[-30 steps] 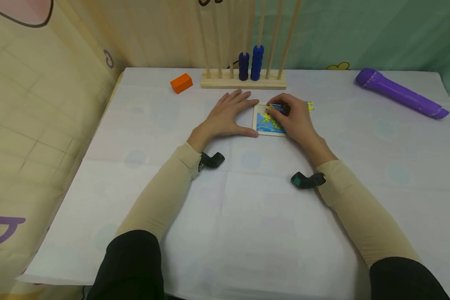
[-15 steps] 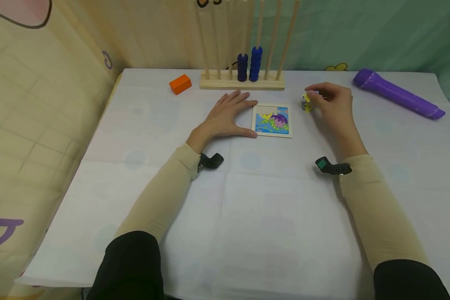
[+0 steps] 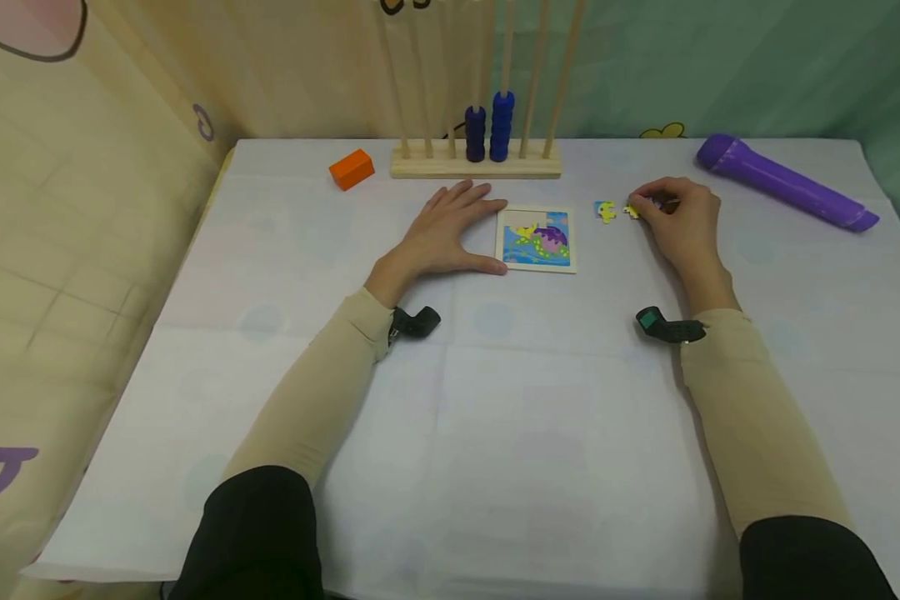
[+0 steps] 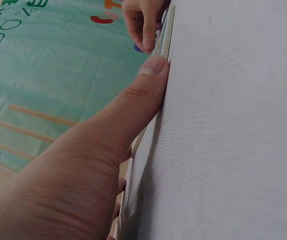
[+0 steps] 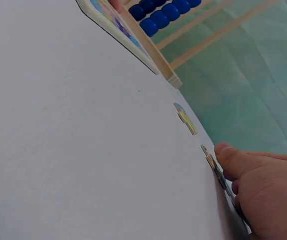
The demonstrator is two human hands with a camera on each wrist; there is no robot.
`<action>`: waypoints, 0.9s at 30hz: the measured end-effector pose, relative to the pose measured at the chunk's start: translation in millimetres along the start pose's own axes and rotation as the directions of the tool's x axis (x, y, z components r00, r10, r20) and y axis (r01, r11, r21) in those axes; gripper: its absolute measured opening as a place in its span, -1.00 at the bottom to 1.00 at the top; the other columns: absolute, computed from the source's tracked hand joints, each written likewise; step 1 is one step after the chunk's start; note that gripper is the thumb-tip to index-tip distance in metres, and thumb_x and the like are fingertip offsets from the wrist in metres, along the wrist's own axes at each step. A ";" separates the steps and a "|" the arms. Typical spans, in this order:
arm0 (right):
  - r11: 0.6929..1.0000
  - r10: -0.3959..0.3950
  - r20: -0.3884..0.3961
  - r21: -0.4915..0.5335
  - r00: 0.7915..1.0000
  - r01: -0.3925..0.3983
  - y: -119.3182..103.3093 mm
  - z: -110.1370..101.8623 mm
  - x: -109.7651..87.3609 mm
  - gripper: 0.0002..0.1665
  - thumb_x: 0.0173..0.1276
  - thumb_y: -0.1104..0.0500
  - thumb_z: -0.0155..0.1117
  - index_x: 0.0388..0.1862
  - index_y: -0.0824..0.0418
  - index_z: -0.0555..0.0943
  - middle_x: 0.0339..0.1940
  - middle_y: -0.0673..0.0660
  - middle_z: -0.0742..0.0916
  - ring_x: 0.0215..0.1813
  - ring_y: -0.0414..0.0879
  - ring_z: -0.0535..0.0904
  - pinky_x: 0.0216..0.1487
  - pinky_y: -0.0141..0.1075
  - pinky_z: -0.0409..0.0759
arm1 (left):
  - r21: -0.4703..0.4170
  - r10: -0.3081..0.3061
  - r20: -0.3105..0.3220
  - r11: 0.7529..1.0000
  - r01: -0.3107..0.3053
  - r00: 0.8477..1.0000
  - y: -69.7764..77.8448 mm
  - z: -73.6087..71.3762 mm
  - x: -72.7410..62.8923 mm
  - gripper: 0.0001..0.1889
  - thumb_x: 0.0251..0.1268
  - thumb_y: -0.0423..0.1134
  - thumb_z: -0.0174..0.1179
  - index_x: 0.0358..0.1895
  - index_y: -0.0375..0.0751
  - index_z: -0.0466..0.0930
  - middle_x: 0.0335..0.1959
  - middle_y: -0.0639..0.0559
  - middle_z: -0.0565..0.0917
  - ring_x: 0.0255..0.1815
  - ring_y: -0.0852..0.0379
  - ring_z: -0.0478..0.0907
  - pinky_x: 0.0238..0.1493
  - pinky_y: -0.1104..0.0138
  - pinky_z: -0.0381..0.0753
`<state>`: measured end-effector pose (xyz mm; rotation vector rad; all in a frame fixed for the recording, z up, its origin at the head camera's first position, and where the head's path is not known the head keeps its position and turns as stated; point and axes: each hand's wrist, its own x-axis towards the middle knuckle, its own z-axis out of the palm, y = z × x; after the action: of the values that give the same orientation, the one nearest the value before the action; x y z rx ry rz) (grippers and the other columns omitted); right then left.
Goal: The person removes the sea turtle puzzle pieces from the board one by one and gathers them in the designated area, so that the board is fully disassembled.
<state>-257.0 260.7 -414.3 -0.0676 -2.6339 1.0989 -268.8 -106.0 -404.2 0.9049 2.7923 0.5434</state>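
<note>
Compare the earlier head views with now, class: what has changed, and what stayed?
The right hand moved rightward from over the framed puzzle to a loose piece; whether it grips it is unclear. Another piece, earlier partly covered, now shows whole. The left hand stayed at the puzzle's left edge.

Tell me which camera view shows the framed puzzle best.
The head view: the framed puzzle shows nearly whole there, from above, its picture plain, with the left hand at one side. The right wrist view cuts it off at the top edge; the left wrist view shows only a thin strip, nearly edge-on.
</note>
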 end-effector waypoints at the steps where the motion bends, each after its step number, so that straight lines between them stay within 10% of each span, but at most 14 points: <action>1: 1.000 -0.006 -0.012 -0.010 1.000 0.006 0.2 0.7 -0.4 -0.58 0.50 -0.07 0.40 0.08 0.22 0.79 -0.19 -0.09 0.65 -0.26 -0.40 0.42 -0.18 -0.50 0.34 | -0.001 0.001 0.000 1.000 -0.001 1.000 -0.1 0.2 -0.1 0.08 0.09 0.52 0.37 0.68 0.29 0.16 0.78 0.11 -0.02 0.80 0.02 -0.32 0.75 0.06 -0.45; 12: 0.999 -0.051 -0.119 0.010 0.992 0.052 -13.3 12.7 -13.2 -0.65 0.57 -0.01 0.30 0.04 0.23 0.80 -0.13 0.07 0.70 -0.25 -0.41 0.42 -0.16 -0.52 0.33 | -0.013 0.015 -0.011 1.000 -0.015 1.000 0.5 5.4 2.9 0.08 0.08 0.52 0.38 0.68 0.30 0.18 0.77 0.12 0.00 0.80 0.03 -0.31 0.75 0.08 -0.45; 27: 0.965 -0.262 0.094 0.058 0.961 0.257 -55.3 59.4 -44.8 -0.72 0.52 0.09 0.40 0.05 0.23 0.79 -0.09 0.23 0.71 -0.14 0.04 0.55 -0.13 -0.29 0.41 | 0.001 0.019 -0.012 1.000 -0.019 1.000 0.3 8.4 6.9 0.07 0.09 0.52 0.37 0.67 0.27 0.20 0.77 0.08 0.02 0.80 -0.01 -0.27 0.76 0.04 -0.41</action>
<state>-227.0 173.7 -426.1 0.3424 -2.6076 1.0944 -272.0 -99.2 -412.1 0.9321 2.7972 0.5522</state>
